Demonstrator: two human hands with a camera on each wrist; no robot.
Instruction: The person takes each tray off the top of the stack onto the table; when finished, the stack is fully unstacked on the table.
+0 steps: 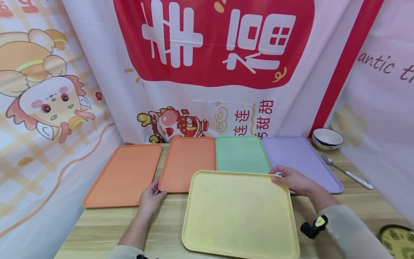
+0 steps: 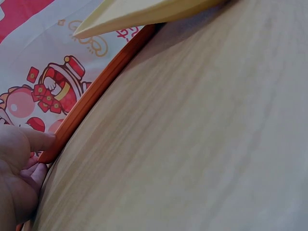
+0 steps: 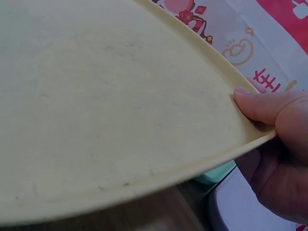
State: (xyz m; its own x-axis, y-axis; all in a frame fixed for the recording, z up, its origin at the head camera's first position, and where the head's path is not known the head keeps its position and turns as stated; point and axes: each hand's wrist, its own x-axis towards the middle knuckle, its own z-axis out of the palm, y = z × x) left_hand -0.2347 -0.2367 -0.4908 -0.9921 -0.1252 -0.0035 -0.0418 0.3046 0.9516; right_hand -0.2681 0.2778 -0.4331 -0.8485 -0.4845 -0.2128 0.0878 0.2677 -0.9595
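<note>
A yellow rectangular tray (image 1: 240, 216) is raised over the front of the table, tilted. My right hand (image 1: 292, 181) grips its far right corner, with the thumb (image 3: 252, 103) on the inner face and the fingers behind the rim. My left hand (image 1: 150, 199) pinches the near left corner of an orange tray (image 1: 191, 163), its thumb (image 2: 41, 140) on the rim. Left of that hand lies another orange tray (image 1: 124, 176). Behind the yellow tray, a green tray (image 1: 242, 154) and a purple tray (image 1: 299, 158) lie side by side, their near parts partly covered by it.
At the back right corner stands a patterned white bowl (image 1: 327, 139). A spoon (image 1: 355, 178) with a white handle lies along the table's right side. A dark-rimmed round plate (image 1: 399, 241) shows at the lower right. Printed cloths (image 1: 213, 93) hang behind and beside the table.
</note>
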